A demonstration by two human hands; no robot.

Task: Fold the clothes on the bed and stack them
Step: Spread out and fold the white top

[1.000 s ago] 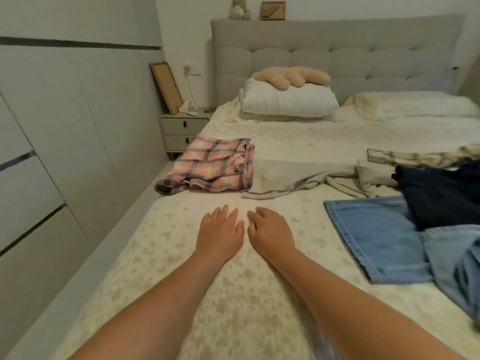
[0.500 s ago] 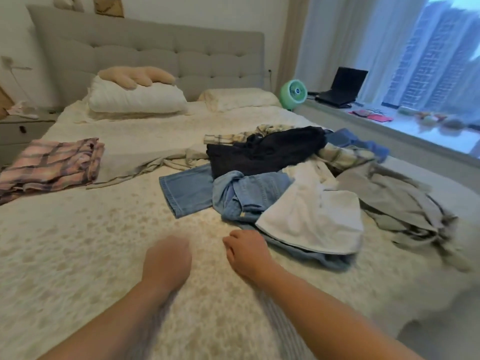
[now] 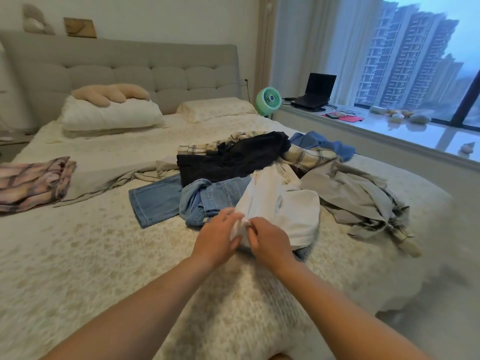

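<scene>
Far left edge of bed (image 3: 78, 255): pink plaid garment (image 3: 33, 181), folded, lying flat, well apart from the main heap. Just right of it a beige garment (image 3: 104, 178) spread long, its far end running under the pile.

Behind, at headboard: white pillow (image 3: 111, 115) w/ tan plush toy (image 3: 109, 93) on top; second pillow (image 3: 215, 109) to its right.

Centre: blue jeans (image 3: 161, 201), one leg flat toward the left, waist part bunched up near the hands. Black garment (image 3: 233, 157) lies over jeans' far end. Cream plaid shirt (image 3: 309, 157) peeks out behind and right of the black one.

Left hand (image 3: 217, 239) and right hand (image 3: 270, 242) meet at near edge of white garment (image 3: 283, 206), fingers curled onto the cloth; both hold it, hem area pinched betw. them. White garment rests on top of jeans, partly raised, front-centre of pile. Hands nearly touching each other.

Right of that: grey garment (image 3: 358, 196) crumpled, sleeves trailing toward bed's right edge. Blue garment (image 3: 324, 145) at far side of heap.

Beyond bed on the right: green fan (image 3: 268, 100) at sill's end, laptop (image 3: 315, 90) open on window sill (image 3: 415, 136), red flat item and several pale rounded objects along the sill, too small to identify.
</scene>
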